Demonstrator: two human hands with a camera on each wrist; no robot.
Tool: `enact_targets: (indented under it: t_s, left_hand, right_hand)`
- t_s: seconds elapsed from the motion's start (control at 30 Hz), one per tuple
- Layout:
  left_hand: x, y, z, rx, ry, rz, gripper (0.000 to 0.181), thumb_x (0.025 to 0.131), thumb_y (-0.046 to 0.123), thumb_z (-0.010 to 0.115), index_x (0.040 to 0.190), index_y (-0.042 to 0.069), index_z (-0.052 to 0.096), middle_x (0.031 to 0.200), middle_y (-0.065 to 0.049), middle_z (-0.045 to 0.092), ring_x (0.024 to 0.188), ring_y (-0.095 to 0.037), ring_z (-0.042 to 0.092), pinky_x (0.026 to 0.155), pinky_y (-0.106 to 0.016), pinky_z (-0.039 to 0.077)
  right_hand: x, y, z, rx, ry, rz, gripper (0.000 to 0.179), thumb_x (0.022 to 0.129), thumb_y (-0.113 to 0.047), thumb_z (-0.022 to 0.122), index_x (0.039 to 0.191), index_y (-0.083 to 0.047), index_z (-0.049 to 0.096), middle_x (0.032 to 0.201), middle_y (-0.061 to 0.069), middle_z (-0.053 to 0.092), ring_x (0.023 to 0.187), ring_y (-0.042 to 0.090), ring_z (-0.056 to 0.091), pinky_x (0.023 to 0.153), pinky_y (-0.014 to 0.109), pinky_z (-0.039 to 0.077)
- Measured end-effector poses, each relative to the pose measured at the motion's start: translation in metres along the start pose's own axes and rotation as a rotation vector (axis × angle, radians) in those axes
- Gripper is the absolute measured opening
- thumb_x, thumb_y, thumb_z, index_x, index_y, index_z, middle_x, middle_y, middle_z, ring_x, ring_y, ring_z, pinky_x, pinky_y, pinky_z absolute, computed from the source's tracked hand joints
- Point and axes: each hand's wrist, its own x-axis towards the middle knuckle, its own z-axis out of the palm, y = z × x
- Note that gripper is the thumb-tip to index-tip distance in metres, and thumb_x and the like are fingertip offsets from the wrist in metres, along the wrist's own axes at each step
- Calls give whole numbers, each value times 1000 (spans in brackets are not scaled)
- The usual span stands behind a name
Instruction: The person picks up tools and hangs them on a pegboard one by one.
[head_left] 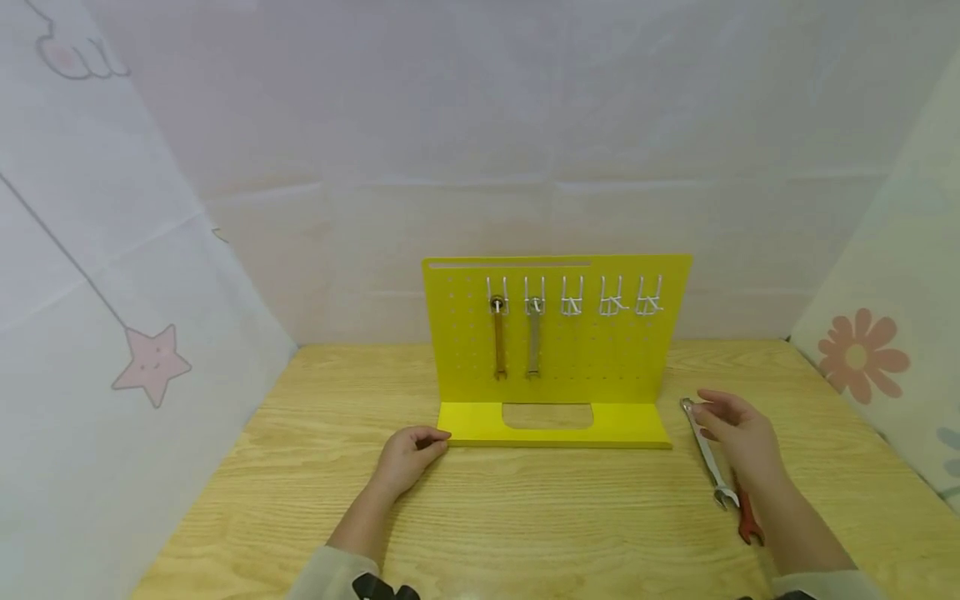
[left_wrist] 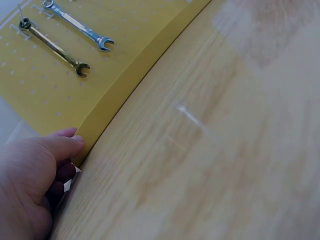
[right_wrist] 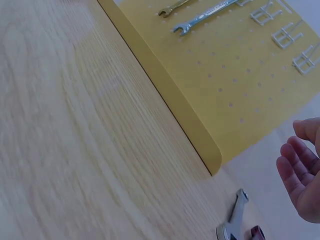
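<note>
Beside the yellow perforated pegboard (head_left: 558,350) the left hand (head_left: 406,458) pinches, the loose, empty right hand (head_left: 738,435), apparently fetching, must grip the long silver wrench (head_left: 707,454).

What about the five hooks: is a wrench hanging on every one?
No, only a brass-coloured wrench and a silver wrench hang there; the three right-hand hooks are bare.

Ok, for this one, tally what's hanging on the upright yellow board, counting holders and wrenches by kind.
Wire holders: 5
Gold-toned wrench: 1
Silver wrench: 1
Total on the yellow board: 7
</note>
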Motion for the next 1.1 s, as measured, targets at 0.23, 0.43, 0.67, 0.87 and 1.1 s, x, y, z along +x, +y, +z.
enact_targets:
  t_s: [0.23,0.43,0.67,0.87,1.1]
  left_hand:
    - [0,-1,-1,1,-3,4,11,91,13,69,99,14,77,100,0,73,89,-11,60,78,-25,49]
    - [0,0,-1,-7,1,3,12,91,12,69,99,14,77,101,0,73,88,-10,59,78,-24,48]
    - [1,0,0,-6,-1,2,11,91,12,69,99,13,77,101,-1,73,88,-9,59,78,-24,48]
    - [1,2,-1,-15,-1,-5,12,91,13,69,100,13,77,101,0,73,88,-9,59,79,-24,48]
    - [1,0,0,-26,-8,3,12,91,11,68,99,12,77,101,-1,73,89,-11,60,79,-25,48]
  right_hand:
    - [-6,18,-18,-20,22,-7,37,97,-34,62,127,-14,59,91,-32,59,84,-8,60,73,15,54]
    - [-11,32,-32,-34,48,13,29,98,-31,61,125,-19,61,88,-35,59,81,-8,62,70,16,54]
    - [-18,41,-48,-61,82,83,21,97,-33,62,117,-27,62,85,-37,56,78,-8,60,68,16,54]
    - [-22,46,-61,-158,92,161,58,97,-41,59,137,1,51,83,-37,53,76,-11,58,67,17,54]
    - [-23,59,-72,-271,73,189,69,96,-49,56,140,3,47,83,-36,52,73,-12,54,64,18,52]
